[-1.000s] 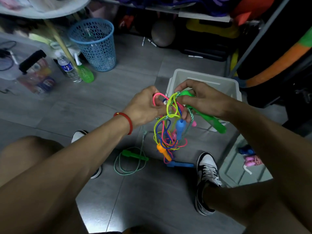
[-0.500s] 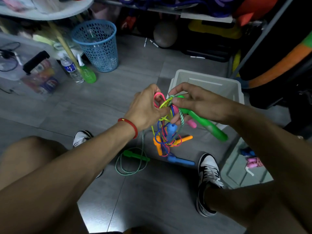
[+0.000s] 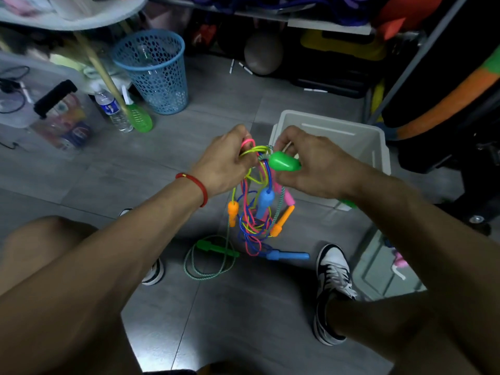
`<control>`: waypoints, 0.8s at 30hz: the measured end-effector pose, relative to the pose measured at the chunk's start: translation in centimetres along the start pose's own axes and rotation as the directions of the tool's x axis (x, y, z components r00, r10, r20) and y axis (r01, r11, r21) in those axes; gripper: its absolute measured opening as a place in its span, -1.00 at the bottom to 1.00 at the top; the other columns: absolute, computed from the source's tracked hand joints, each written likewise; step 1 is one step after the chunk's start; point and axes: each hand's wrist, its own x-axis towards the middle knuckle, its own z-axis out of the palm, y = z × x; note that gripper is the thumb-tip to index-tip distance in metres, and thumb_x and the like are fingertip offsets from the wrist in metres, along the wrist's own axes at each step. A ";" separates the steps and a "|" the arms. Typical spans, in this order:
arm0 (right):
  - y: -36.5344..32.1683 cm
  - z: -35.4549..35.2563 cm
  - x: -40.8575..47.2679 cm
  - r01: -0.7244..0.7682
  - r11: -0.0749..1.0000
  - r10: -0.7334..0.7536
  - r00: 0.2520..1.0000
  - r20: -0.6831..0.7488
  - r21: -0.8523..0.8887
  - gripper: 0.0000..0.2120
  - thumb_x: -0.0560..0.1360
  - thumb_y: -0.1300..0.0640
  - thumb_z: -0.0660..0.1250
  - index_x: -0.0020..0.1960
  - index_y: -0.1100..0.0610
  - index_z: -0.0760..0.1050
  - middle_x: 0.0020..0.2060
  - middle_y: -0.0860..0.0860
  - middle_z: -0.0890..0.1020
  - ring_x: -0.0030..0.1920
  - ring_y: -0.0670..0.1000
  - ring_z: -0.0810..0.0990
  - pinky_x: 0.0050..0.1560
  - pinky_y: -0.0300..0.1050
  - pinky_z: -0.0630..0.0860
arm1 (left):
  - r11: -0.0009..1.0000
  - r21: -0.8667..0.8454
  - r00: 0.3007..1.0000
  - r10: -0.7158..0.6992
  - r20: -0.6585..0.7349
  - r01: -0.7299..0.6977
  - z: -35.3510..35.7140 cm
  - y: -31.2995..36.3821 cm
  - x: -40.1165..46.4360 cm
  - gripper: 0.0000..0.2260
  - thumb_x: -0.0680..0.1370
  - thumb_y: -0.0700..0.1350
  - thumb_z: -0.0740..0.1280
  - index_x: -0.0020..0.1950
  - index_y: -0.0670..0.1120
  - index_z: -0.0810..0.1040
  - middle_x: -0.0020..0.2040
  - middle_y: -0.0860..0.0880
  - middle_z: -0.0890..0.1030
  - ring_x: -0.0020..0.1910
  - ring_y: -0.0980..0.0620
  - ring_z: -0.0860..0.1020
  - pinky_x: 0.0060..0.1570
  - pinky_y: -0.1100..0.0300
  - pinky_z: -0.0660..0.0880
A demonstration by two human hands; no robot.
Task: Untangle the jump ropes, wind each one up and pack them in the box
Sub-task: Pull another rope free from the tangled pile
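Note:
A tangle of jump ropes (image 3: 254, 212) in pink, yellow, blue and green hangs between my hands above the floor. My left hand (image 3: 224, 166) pinches pink and yellow loops at the top of the tangle. My right hand (image 3: 311, 169) grips a green handle (image 3: 284, 161), its rounded end pointing left at the loops. Orange handles (image 3: 232, 209), a blue handle (image 3: 265, 201) and a pink handle dangle below. On the floor lie a second green handle (image 3: 216, 249) with its coiled speckled cord and another blue handle (image 3: 286, 256). The white box (image 3: 378, 147) stands just behind my right hand.
A blue mesh basket (image 3: 154, 71), a water bottle (image 3: 112, 109) and a green brush stand at the back left. My shoes (image 3: 332, 282) flank the ropes on the grey tile floor. Shelving and dark gear fill the back and right.
My right hand has turned the green handle, so its rounded end now points left toward the loops. The hanging tangle has shifted slightly and the orange handles have swung apart.

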 end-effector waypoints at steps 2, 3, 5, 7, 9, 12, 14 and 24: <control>-0.4 0.1 -0.3 -0.010 0.985 -0.008 0.995 0.101 0.173 -0.62 0.43 0.11 0.45 0.20 -0.03 0.46 0.09 0.03 0.57 -0.03 0.00 0.62 0.07 -0.04 0.55 | 0.998 0.036 0.999 0.044 -0.009 -0.044 -0.3 0.1 -0.2 -0.88 0.56 -0.17 0.37 -0.04 -0.10 0.43 -0.23 -0.05 0.52 -0.21 -0.09 0.44 -0.27 0.16 0.20; -0.4 0.1 -0.3 -0.006 0.974 -0.024 0.991 0.130 0.226 -0.61 0.43 0.17 0.43 0.22 -0.04 0.48 0.09 0.04 0.58 -0.06 -0.02 0.67 0.10 -0.04 0.57 | 0.997 0.047 0.998 0.062 -0.018 -0.061 -0.4 0.0 -0.3 -0.89 0.56 -0.19 0.36 -0.05 -0.09 0.42 -0.24 -0.05 0.52 -0.22 -0.10 0.44 -0.28 0.17 0.19; -0.4 0.1 -0.3 0.005 0.977 -0.039 0.987 0.157 0.214 -0.60 0.44 0.25 0.42 0.24 -0.03 0.52 -0.01 0.02 0.67 -0.15 -0.06 0.72 0.06 -0.27 0.55 | 0.992 0.078 0.994 0.103 -0.035 -0.100 -0.4 0.0 -0.4 -0.86 0.54 -0.22 0.35 -0.09 -0.06 0.39 -0.26 -0.05 0.52 -0.24 -0.09 0.44 -0.29 0.21 0.18; -0.6 0.4 -0.1 -0.002 0.991 -0.018 0.989 0.149 0.133 -0.63 0.47 0.24 0.42 0.25 0.01 0.55 -0.08 0.00 0.72 -0.20 -0.09 0.73 -0.13 -0.53 0.44 | 0.983 0.114 0.988 0.149 -0.041 -0.144 -0.6 -0.1 -0.6 -0.82 0.52 -0.24 0.35 -0.11 -0.04 0.38 -0.28 -0.02 0.50 -0.26 -0.05 0.40 -0.29 0.23 0.17; -0.6 1.2 0.4 -0.038 0.982 0.018 0.994 0.110 0.184 -0.67 0.49 0.24 0.42 0.22 0.06 0.53 -0.06 0.01 0.70 -0.26 -0.04 0.73 -0.20 -0.47 0.50 | 0.972 0.148 0.980 0.191 -0.048 -0.182 -0.6 -0.2 -0.6 -0.80 0.50 -0.25 0.35 -0.11 -0.02 0.36 -0.30 0.02 0.46 -0.27 -0.03 0.37 -0.28 0.20 0.16; -0.3 2.0 1.0 -0.028 0.990 0.023 0.999 0.043 0.136 -0.61 0.48 0.18 0.44 0.27 0.07 0.44 0.04 0.04 0.64 -0.09 0.09 0.70 -0.01 -0.09 0.63 | 0.962 0.170 0.973 0.226 -0.051 -0.215 -0.8 -0.6 -0.6 -0.82 0.47 -0.28 0.35 -0.12 -0.06 0.39 -0.31 0.04 0.44 -0.28 -0.04 0.39 -0.29 0.19 0.16; 0.2 1.9 1.2 -0.004 0.996 0.003 1.000 0.009 0.084 -0.48 0.47 0.12 0.46 0.35 0.01 0.33 0.15 0.04 0.55 -0.01 0.12 0.61 0.15 -0.02 0.56 | 0.955 0.166 0.966 0.256 -0.031 -0.248 -1.0 -0.6 -0.6 -0.84 0.44 -0.30 0.35 -0.11 -0.11 0.42 -0.31 0.03 0.45 -0.29 -0.04 0.40 -0.30 0.19 0.18; -0.7 2.7 0.4 -0.064 0.916 0.076 0.997 -0.015 0.396 -0.37 0.53 0.26 0.41 0.51 -0.05 0.27 0.02 0.11 0.70 -0.35 0.01 0.71 -0.15 0.00 0.69 | 0.919 0.141 0.928 0.373 -0.011 -0.368 -1.4 -0.6 -0.4 -0.81 0.39 -0.37 0.30 -0.10 -0.14 0.42 -0.28 0.07 0.42 -0.30 0.04 0.35 -0.29 0.18 0.25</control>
